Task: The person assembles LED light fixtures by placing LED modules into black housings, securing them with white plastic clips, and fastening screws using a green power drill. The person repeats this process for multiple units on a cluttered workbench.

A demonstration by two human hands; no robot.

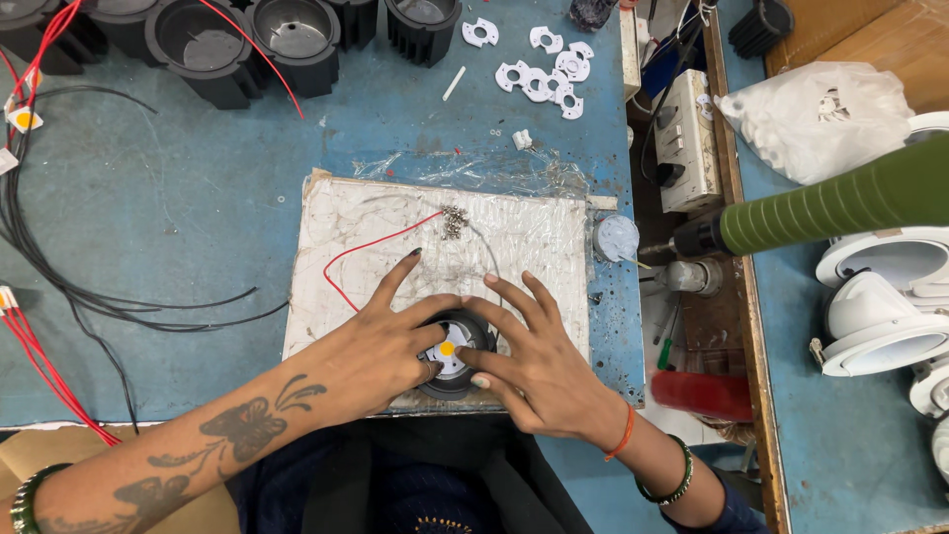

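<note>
A round black housing (457,386) with a white disc and a small yellow chip (447,348) in its middle rests on a white, plastic-covered board (514,237). My left hand (381,341) presses on its left side, thumb and fingers over the white disc. My right hand (529,351) rests on its right side, fingers spread, fingertips touching the rim. A red wire (371,245) and a grey wire run from the housing across the board to a small pile of screws (454,222).
Several black finned housings (297,44) stand along the far edge. White plastic holders (542,77) lie at the back right. Black and red cables (59,287) trail at the left. A green-handled tool (840,203) lies at the right, beside white lamp shells (880,316) and a switchboard (684,138).
</note>
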